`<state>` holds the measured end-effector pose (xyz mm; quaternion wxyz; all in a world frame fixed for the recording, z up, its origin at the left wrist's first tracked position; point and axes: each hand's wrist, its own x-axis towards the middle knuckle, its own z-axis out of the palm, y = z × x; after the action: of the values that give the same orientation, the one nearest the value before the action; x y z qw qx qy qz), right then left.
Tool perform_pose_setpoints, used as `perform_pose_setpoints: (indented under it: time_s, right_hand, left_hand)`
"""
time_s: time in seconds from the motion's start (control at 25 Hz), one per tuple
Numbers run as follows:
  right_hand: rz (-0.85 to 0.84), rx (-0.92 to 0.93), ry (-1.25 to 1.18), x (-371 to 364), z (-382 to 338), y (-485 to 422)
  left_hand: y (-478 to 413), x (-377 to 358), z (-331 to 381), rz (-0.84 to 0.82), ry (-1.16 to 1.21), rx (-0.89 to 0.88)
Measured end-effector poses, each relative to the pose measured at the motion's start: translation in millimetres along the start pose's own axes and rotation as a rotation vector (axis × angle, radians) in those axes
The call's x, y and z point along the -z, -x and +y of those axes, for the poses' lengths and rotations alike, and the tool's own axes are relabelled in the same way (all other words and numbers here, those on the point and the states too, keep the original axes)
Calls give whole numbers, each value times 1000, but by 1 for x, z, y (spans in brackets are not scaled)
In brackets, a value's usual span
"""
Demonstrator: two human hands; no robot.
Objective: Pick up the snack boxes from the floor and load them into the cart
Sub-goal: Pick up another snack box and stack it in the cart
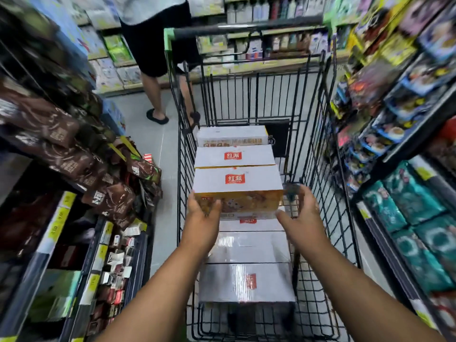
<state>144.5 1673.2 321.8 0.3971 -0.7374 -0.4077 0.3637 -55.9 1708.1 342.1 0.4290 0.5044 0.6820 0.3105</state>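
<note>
A white snack box (237, 185) with a red logo and a yellow picture side sits above the stack in the black wire cart (328, 134). My left hand (203, 213) grips its near left corner, fingers over the front face. My right hand (302, 213) is at the box's right end with fingers spread and a gap to the side; only the thumb reaches the lower right corner. Several more white snack boxes (246, 282) lie in the cart, ahead of and under the held one.
I stand in a narrow aisle. Shelves of brown snack bags (74, 154) crowd the left and packaged goods (407, 149) the right. A person in black shorts (153, 58) stands by the cart's far left corner. Grey floor (160, 188) runs left of the cart.
</note>
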Motion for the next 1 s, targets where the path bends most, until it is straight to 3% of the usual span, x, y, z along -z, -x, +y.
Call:
perform_pose_setpoints:
  time_s: [0.12,0.28,0.56,0.76,1.0]
  right_hand:
    - [10,60,6,30,-46,12]
    - [197,216,-55,125,-135,61]
    - [562,396,-109,324,-232,220]
    - [830,388,-32,449,-228,403]
    - [1134,247,91,546,-182,651]
  left_hand:
    - [13,11,60,-20,-7,-60]
    - [74,28,184,-131,48,-292]
    - [265,22,355,-435,125,-681]
    - [446,-7,407,-703,206,-929]
    - [693,-52,410,-1152,288,-1045]
